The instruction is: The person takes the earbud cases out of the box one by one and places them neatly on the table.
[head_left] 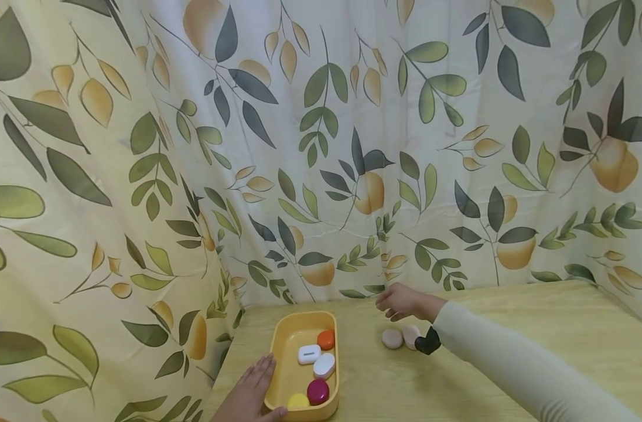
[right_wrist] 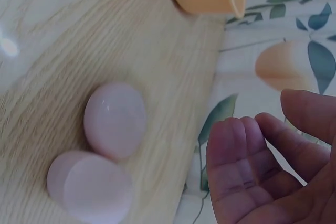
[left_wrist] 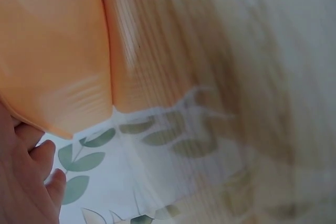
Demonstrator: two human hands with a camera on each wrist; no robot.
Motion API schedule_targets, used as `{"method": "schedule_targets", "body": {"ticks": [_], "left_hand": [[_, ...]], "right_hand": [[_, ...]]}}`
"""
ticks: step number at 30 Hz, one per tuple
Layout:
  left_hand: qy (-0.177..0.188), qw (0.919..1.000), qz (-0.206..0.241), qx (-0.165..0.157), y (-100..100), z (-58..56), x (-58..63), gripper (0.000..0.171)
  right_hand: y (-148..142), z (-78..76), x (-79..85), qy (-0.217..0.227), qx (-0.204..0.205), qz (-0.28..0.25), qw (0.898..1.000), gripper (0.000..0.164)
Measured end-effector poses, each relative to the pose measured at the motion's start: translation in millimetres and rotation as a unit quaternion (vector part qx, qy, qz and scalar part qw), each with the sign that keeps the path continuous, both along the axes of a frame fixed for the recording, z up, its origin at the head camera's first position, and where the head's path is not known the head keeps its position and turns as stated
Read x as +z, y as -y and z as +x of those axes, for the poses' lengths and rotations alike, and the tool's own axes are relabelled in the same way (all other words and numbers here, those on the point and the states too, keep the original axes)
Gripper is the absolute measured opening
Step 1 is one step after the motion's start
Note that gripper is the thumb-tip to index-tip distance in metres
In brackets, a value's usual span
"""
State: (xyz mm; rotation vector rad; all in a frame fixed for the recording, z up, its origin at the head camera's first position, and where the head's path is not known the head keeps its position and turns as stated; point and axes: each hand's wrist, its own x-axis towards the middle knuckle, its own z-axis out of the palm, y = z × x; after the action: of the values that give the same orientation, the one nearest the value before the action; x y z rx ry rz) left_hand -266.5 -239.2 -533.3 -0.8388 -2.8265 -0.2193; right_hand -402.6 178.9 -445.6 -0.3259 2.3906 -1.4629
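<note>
My left hand (head_left: 249,390) rests along the left side of a yellow tray (head_left: 280,340), its fingers fairly straight at the rim and its thumb near the front corner. Inside the tray lie an orange round piece (head_left: 325,339), a white rectangular case (head_left: 308,354), a white oval piece (head_left: 324,366), a magenta round piece (head_left: 318,391) and a yellow one (head_left: 299,401). Held in the air, my right hand (head_left: 405,302) has loosely bent fingers with nothing in them. Two pale pink rounded pieces, one left (head_left: 392,338) and one right (head_left: 411,336), sit side by side on the table below it.
A light wood-grain table (head_left: 374,381) carries everything. Behind and to the left hangs a curtain (head_left: 279,146) printed with leaves and fruit, meeting the table's back edge. Just under the right wrist shows a black heart-shaped thing (head_left: 429,341).
</note>
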Motion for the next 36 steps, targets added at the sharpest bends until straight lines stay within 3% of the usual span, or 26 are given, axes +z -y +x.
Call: {"method": "schedule_targets", "body": {"ticks": [21, 36], "left_hand": [[0.009, 0.9999, -0.008, 0.008, 1.4, -0.5, -4.6, 0.095], [-0.001, 0.9996, -0.024, 0.013, 0.4, 0.6, -3.9, 0.096]], "right_hand": [[61.5, 9.2, -0.7, 0.000, 0.029, 0.030, 0.999, 0.019], [89.1, 7.6, -1.3, 0.004, 0.052, -0.014, 0.999, 0.022]]}}
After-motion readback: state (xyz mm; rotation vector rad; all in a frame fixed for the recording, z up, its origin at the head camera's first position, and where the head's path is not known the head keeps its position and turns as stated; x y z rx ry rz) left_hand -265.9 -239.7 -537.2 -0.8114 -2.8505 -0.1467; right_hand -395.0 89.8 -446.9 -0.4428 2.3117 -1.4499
